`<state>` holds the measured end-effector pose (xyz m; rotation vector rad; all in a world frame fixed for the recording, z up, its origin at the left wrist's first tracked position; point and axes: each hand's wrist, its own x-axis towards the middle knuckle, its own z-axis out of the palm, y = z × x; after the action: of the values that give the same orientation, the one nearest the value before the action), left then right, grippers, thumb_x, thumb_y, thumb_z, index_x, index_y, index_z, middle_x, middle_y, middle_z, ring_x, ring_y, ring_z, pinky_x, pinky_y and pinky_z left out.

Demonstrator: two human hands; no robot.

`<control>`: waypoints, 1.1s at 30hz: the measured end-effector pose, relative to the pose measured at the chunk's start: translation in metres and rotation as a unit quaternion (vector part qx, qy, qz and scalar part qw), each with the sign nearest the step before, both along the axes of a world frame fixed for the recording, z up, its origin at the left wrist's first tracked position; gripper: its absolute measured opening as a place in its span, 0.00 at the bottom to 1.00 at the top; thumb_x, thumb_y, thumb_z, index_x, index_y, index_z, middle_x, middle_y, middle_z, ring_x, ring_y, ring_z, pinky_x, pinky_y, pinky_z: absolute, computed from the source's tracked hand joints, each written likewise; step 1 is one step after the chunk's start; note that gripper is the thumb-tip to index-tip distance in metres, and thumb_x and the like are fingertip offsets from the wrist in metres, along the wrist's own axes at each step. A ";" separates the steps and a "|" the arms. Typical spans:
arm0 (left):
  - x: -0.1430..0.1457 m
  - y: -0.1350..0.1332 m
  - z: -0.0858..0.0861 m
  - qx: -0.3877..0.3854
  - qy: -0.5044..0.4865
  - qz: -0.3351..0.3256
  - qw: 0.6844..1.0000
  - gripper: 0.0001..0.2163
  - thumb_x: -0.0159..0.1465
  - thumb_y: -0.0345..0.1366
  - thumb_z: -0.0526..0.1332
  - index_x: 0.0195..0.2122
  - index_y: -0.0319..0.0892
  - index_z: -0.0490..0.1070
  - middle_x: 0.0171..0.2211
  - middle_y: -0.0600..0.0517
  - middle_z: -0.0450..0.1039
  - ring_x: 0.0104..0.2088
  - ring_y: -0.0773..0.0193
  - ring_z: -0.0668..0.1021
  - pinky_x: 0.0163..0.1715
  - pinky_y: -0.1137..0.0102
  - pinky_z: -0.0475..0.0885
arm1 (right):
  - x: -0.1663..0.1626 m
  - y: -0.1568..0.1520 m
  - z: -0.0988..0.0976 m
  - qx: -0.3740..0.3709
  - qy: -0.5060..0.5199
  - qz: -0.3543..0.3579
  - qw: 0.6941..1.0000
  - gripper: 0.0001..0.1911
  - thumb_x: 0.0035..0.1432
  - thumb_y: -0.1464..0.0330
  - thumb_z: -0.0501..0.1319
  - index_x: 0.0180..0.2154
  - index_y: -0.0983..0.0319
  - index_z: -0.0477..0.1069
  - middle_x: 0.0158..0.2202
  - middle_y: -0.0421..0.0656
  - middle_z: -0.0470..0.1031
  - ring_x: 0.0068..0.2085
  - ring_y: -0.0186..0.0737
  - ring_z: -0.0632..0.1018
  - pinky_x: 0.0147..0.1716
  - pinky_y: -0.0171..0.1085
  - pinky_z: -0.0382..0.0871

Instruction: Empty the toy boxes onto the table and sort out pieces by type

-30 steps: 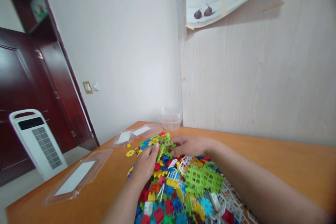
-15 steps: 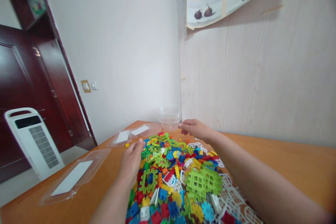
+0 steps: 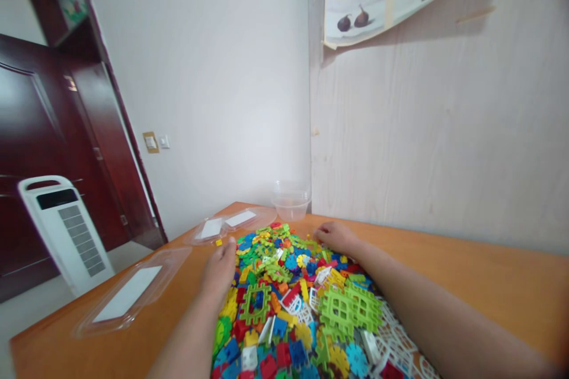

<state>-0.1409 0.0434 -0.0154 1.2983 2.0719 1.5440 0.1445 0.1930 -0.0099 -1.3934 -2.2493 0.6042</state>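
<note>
A large heap of colourful plastic building pieces [image 3: 291,260] spreads over the wooden table between my arms. Bright green grid panels [image 3: 349,308] lie on its near right part, beside white lattice pieces [image 3: 393,331]. My left hand [image 3: 220,269] stands on edge along the heap's left side, thumb up, palm towards the pieces; its other fingers are partly hidden, and nothing shows in it. At the far right edge of the heap, my right hand [image 3: 336,238] rests low with fingers loosely bent over the pieces, holding nothing I can see.
Clear plastic tubs [image 3: 291,200] stand stacked in the far corner. Transparent lids [image 3: 166,269] with white labels lie along the table's left side. One yellow block [image 3: 219,242] sits beside the heap. A wall bounds the table behind; a white upright appliance [image 3: 71,231] stands at left.
My right hand has come down from above the table onto the heap's far right edge. My left hand has shifted slightly left. The whole view has turned a little.
</note>
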 end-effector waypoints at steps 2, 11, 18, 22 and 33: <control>0.008 -0.001 0.005 -0.025 -0.011 -0.035 0.999 0.26 0.63 0.59 0.52 0.42 0.43 0.79 0.46 0.41 0.79 0.47 0.45 0.79 0.46 0.57 0.71 | -0.010 -0.004 0.000 0.003 -0.011 0.035 0.999 0.27 0.59 0.47 0.55 0.32 0.62 0.78 0.34 0.48 0.79 0.36 0.45 0.77 0.35 0.38 0.66; 0.033 -0.003 0.015 -0.051 -0.047 -0.134 0.989 0.25 0.61 0.58 0.55 0.43 0.42 0.78 0.45 0.46 0.80 0.48 0.49 0.79 0.48 0.59 0.72 | -0.014 -0.024 0.017 -0.118 0.008 0.189 0.975 0.33 0.54 0.40 0.56 0.36 0.62 0.79 0.38 0.44 0.80 0.38 0.43 0.77 0.38 0.37 0.69; 0.056 -0.006 0.023 -0.024 -0.160 -0.190 0.968 0.25 0.59 0.57 0.59 0.46 0.41 0.76 0.48 0.46 0.79 0.48 0.53 0.79 0.47 0.63 0.73 | -0.008 -0.031 0.028 -0.226 0.108 0.241 0.938 0.22 0.54 0.50 0.63 0.32 0.64 0.77 0.27 0.40 0.76 0.30 0.35 0.73 0.31 0.33 0.67; 0.061 -0.005 0.026 -0.008 -0.160 -0.233 0.959 0.25 0.60 0.56 0.59 0.48 0.40 0.75 0.47 0.45 0.79 0.50 0.53 0.77 0.52 0.61 0.70 | -0.004 -0.036 0.040 -0.271 0.119 0.260 0.919 0.17 0.53 0.55 0.65 0.32 0.63 0.77 0.25 0.38 0.74 0.28 0.34 0.73 0.29 0.32 0.66; 0.078 -0.030 0.055 -0.022 -0.168 -0.386 0.907 0.22 0.62 0.52 0.60 0.49 0.41 0.76 0.44 0.45 0.80 0.46 0.54 0.80 0.51 0.60 0.70 | 0.022 -0.042 0.074 -0.318 0.160 0.325 0.876 0.19 0.53 0.58 0.67 0.40 0.65 0.77 0.33 0.46 0.80 0.35 0.40 0.79 0.41 0.40 0.72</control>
<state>-0.0625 0.0137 0.0399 1.4542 1.1467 1.2173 0.1665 0.1511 0.0638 -0.6238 -2.2937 1.7813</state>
